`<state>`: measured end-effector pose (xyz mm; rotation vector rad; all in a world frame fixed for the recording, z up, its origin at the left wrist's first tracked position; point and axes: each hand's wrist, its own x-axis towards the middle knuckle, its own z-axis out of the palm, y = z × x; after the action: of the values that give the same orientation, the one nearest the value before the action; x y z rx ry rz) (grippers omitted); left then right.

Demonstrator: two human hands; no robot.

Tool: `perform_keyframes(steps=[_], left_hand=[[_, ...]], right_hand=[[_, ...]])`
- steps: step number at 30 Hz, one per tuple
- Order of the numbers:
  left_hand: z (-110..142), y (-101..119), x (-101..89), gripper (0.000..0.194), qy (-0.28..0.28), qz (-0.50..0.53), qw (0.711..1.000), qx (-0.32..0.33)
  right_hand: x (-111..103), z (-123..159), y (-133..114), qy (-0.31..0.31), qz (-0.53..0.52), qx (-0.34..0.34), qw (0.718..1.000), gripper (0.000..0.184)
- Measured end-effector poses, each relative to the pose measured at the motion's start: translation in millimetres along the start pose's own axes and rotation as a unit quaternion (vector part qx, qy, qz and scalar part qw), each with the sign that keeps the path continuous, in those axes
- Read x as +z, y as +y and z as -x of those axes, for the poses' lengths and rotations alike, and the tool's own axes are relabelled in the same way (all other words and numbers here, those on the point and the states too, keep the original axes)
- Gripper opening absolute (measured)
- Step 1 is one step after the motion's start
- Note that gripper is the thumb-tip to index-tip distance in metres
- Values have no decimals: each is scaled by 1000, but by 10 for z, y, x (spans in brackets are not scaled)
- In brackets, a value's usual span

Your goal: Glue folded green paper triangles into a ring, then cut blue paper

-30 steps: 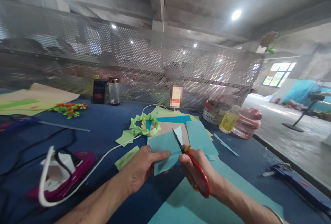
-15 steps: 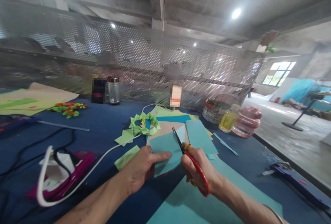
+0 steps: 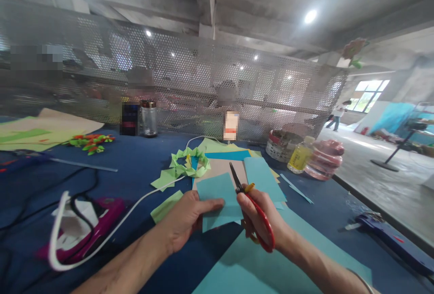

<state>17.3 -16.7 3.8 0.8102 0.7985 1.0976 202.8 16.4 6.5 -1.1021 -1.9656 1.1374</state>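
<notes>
My left hand [image 3: 185, 221] pinches a small light-blue paper piece [image 3: 217, 194] by its left edge, thumb on top, and holds it above the dark blue table [image 3: 135, 163]. My right hand [image 3: 259, 215] grips red-handled scissors [image 3: 252, 210]. Their dark blades point up and away along the right edge of the piece. A large light-blue sheet [image 3: 271, 267] lies under my right wrist.
Stacked coloured paper sheets [image 3: 233, 160] and a green folded paper chain [image 3: 186, 160] lie beyond my hands. A pink tool with a white cord [image 3: 84, 230] sits at left. A jar [image 3: 149, 120], a yellow bottle [image 3: 300, 156], a basket [image 3: 280, 144] and a mesh screen [image 3: 203, 86] are at the back.
The scissors have cut through to the far edge of the blue piece; the narrow strip right of the blades is gone. My right hand turned slightly, my left stayed put.
</notes>
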Motion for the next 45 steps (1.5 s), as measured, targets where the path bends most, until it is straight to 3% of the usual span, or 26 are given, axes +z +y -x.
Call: perform_keyframes(steps=[4, 9, 12, 14, 15, 17, 19, 20, 23, 28, 32, 35, 40, 42, 45], left_hand=[[11, -7, 3, 42, -12, -59, 997, 48], [36, 30, 13, 37, -39, -144, 986, 78], [18, 57, -20, 40, -52, -176, 979, 88], [-23, 59, -59, 42, -16, -218, 969, 113], [-49, 53, -80, 41, 16, -265, 955, 134], [-108, 29, -112, 32, 69, -405, 896, 168], [-165, -3, -121, 23, 68, -531, 828, 168], [-191, -19, -116, 22, 62, -559, 810, 162], [-264, -54, -70, 27, 54, -602, 783, 147], [-353, -62, -17, 14, 47, -653, 749, 103], [-259, 168, -49, 9, 66, -695, 709, 101], [-74, 528, -126, 16, 130, -739, 652, 111], [140, 992, -339, 13, 304, -784, 535, 76], [139, 1019, -412, 10, 346, -780, 519, 52], [80, 951, -483, 9, 376, -767, 520, 25]], right_hand=[[-25, -27, -117, -25, -56, 35, 998, 43], [-56, -17, -227, -42, -51, 64, 996, 31], [-120, -60, -187, 0, -112, 45, 993, 32], [-198, -125, -130, 41, -167, 28, 985, 37], [-243, -164, -94, 56, -187, 23, 980, 39], [-333, -244, -16, 78, -215, 13, 973, 43], [-405, -309, 60, 92, -236, 7, 967, 44], [-429, -332, 93, 98, -242, 5, 965, 44], [-460, -355, 151, 103, -251, 0, 963, 43], [-444, -314, 127, 93, -246, -9, 965, 45], [-446, -296, 97, 87, -241, -17, 966, 45], [-451, -299, 103, 80, -237, -16, 968, 46], [-449, -299, 122, 83, -237, -13, 968, 43], [-447, -292, 125, 82, -238, -14, 968, 43], [-443, -280, 124, 78, -241, -19, 967, 43]])
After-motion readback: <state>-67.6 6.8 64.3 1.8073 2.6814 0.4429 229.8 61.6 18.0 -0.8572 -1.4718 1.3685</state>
